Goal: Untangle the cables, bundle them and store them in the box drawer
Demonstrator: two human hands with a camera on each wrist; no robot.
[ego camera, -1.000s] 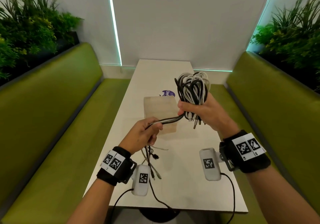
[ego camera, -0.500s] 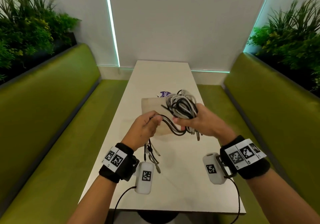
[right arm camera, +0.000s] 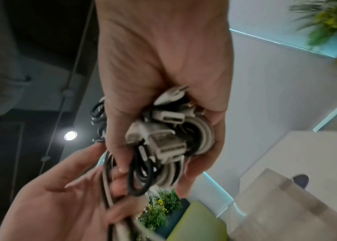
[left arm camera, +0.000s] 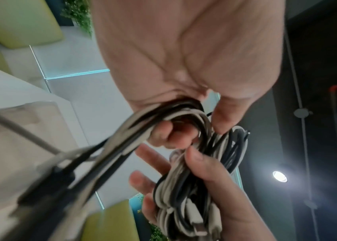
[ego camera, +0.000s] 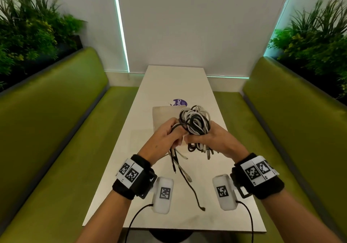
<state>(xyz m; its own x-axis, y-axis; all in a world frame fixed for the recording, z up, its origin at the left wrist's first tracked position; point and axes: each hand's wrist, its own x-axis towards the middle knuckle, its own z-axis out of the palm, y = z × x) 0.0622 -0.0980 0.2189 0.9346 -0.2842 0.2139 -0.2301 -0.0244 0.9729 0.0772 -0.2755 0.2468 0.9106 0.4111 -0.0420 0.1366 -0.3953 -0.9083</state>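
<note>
A coiled bundle of black and white cables [ego camera: 194, 123] is held above the white table [ego camera: 187, 84]. My right hand [ego camera: 210, 139] grips the coil, its plug ends [right arm camera: 163, 128] bunched in the palm. My left hand [ego camera: 165, 139] touches the right one and grips the loose strands [left arm camera: 142, 125] that lead out of the coil. Their tails [ego camera: 180, 167] hang down to the tabletop, one black end [ego camera: 202, 208] lying near the front edge. The translucent box drawer [ego camera: 163, 116] stands on the table just behind both hands, partly hidden by them.
A purple round sticker [ego camera: 180, 102] lies beyond the box. Green benches [ego camera: 56, 130] run along both sides of the narrow table, with plants [ego camera: 28, 32] behind them. A white wall closes the far end.
The right hand has lowered the coil from raised height toward the table. The left hand has moved right until both hands meet, taking up the slack strand between them.
</note>
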